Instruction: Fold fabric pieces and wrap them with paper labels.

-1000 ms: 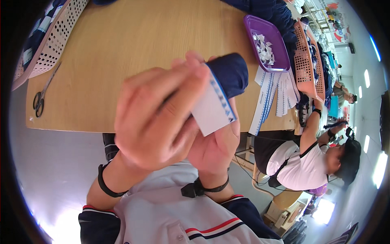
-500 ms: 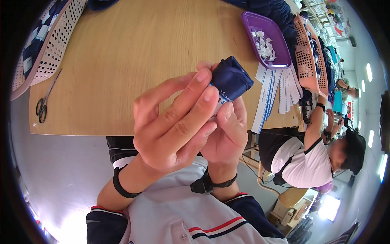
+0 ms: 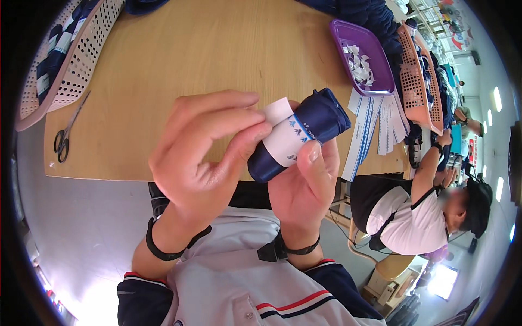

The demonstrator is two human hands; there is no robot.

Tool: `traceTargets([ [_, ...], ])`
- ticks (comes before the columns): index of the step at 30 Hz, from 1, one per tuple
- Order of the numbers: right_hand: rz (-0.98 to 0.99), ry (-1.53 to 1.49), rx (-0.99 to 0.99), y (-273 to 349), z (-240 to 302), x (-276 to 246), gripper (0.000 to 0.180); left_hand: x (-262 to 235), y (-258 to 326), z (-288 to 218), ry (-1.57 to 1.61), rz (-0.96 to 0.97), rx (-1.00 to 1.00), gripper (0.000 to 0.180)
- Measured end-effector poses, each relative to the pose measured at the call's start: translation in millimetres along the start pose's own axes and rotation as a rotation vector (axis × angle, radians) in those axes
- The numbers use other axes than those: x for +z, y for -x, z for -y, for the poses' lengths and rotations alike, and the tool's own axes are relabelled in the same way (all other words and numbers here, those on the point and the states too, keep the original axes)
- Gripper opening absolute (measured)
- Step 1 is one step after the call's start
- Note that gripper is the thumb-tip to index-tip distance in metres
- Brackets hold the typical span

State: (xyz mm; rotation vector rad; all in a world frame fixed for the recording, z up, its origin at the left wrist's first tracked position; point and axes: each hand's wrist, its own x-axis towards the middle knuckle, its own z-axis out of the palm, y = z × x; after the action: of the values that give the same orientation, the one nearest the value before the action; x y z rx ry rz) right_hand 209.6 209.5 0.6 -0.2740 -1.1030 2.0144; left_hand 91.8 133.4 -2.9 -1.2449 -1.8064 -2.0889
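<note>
A rolled navy cloth bundle (image 3: 321, 117) sits in my two hands above the near edge of the wooden table (image 3: 206, 49). A white paper band with blue marks (image 3: 285, 142) is wrapped around its middle. My right hand (image 3: 304, 187) cradles the roll from below, thumb pressed on the band's edge. My left hand (image 3: 204, 149) comes over from the left, and its fingertips pinch the loose white end of the band at the top of the roll.
Black scissors (image 3: 64, 138) lie at the table's left edge beside a perforated pink basket (image 3: 65, 65) holding dark rolls. A purple tray (image 3: 361, 57) of paper slips, loose white-and-blue bands (image 3: 375, 122) and an orange basket (image 3: 421, 81) stand at the right. Another person (image 3: 429, 212) sits at right.
The white band, held flat over the roll a second ago, is now wrapped around it. My left hand has shifted from covering the roll to pinching the band's end.
</note>
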Motion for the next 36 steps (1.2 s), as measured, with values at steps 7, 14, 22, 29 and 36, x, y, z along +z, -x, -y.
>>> traceTargets([
  [7,-0.136,-0.158,0.127,4,-1,6,0.062,-12,-7,4,-0.285,0.094,0.222,0.030],
  [14,-0.051,0.106,-0.002,3,-4,-2,0.064,-23,-19,-4,-0.322,0.165,0.254,0.029],
  [22,0.412,0.222,-0.079,-3,0,-26,0.052,-50,-33,-28,-0.365,0.580,-0.031,0.015],
  [29,0.100,-0.272,0.233,1,0,-1,0.066,-32,-4,-19,-0.129,0.200,-0.198,0.009],
  [36,-0.030,-0.362,0.241,2,2,9,0.072,-16,1,-26,-0.155,0.457,0.256,0.012],
])
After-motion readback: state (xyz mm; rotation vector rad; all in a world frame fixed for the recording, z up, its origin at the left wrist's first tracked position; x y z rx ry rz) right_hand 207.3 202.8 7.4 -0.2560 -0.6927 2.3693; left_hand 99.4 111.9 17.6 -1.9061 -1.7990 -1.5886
